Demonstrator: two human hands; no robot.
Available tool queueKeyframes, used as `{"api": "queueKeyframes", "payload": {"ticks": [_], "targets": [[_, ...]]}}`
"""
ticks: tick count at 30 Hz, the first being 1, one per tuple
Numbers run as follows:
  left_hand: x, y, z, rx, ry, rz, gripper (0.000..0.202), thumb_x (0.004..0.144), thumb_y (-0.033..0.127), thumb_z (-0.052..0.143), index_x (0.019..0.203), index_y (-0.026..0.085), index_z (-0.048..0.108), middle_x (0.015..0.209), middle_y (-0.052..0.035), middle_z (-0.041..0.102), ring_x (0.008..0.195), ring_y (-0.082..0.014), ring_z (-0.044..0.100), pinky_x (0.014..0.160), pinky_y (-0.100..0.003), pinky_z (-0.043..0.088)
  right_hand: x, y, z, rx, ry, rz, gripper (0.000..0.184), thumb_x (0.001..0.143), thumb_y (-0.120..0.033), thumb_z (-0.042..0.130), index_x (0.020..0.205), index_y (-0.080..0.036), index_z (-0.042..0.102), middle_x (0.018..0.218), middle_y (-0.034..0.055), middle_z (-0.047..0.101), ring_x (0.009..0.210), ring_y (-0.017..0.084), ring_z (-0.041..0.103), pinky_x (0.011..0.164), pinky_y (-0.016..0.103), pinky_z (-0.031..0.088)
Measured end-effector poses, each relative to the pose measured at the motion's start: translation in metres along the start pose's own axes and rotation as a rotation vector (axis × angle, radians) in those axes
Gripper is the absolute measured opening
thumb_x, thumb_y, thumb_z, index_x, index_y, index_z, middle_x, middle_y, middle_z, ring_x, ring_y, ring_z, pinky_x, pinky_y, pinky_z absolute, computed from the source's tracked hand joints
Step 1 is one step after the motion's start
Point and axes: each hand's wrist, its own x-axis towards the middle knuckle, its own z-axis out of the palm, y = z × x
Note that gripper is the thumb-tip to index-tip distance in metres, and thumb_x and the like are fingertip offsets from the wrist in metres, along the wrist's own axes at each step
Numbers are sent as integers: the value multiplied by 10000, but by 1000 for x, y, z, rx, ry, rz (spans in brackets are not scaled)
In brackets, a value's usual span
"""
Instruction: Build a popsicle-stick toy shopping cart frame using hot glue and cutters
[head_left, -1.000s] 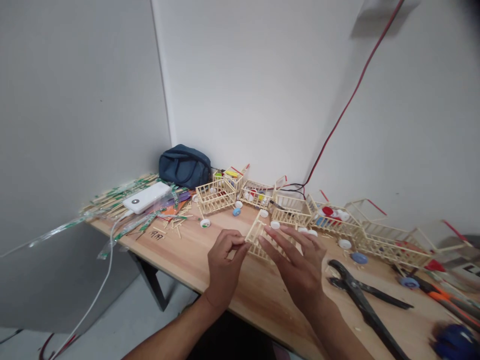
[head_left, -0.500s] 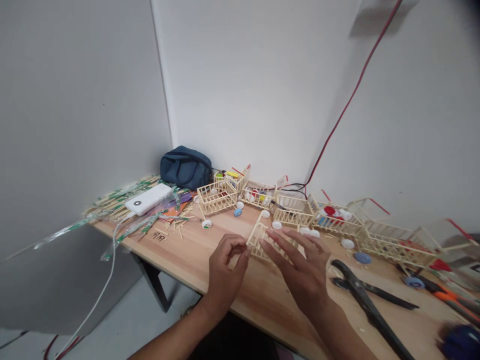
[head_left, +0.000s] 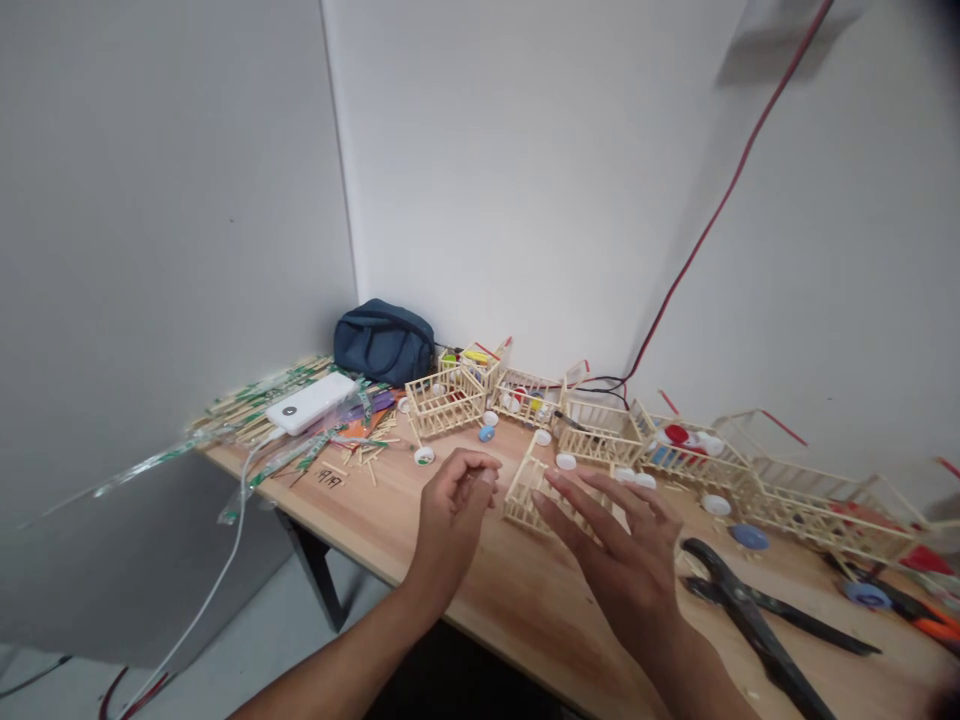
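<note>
Two hands showed: L hand (head_left: 456, 515), fingers curled, thumb near tips, couldn't tell if holding anything; R hand (head_left: 628, 545), fingers spread wide by sm. stick frame (head_left: 528, 495), contact unclear. Frame sat just rt. of L fingertips. Stick carts (head_left: 448, 408) stood beyond fingers; blk pliers (head_left: 733, 592) lay rt. of R fingers.

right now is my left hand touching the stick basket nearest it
Apart: the head view shows bare tabletop between your left hand and the stick basket.

Frame (head_left: 527, 490) on table (head_left: 517, 610), carts (head_left: 600, 430) behind it, pliers (head_left: 742, 606) right, power bank (head_left: 311, 402) left
</note>
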Motion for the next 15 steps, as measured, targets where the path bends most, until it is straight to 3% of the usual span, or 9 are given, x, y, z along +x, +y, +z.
{"api": "queueKeyframes", "payload": {"ticks": [7,15], "targets": [[19,3,-6,-84,-133,-111,175,775,319,659,818,149,657,678,-4,599,600,-112,537,595,-241,447,-1,1,0,-20,-9,-6,232,977,-262,485,1081,-276,692,1104,21,741,1097,238,553,947,466,314],[38,4,-15,-86,-229,-205,284,779,355,676,968,145,706,957,-61,671,788,-137,558,701,-241,451,-2,0,1,-9,-28,15,218,961,-243,531,1106,-303,683,1119,8,736,1103,234,563,965,463,316]]}}
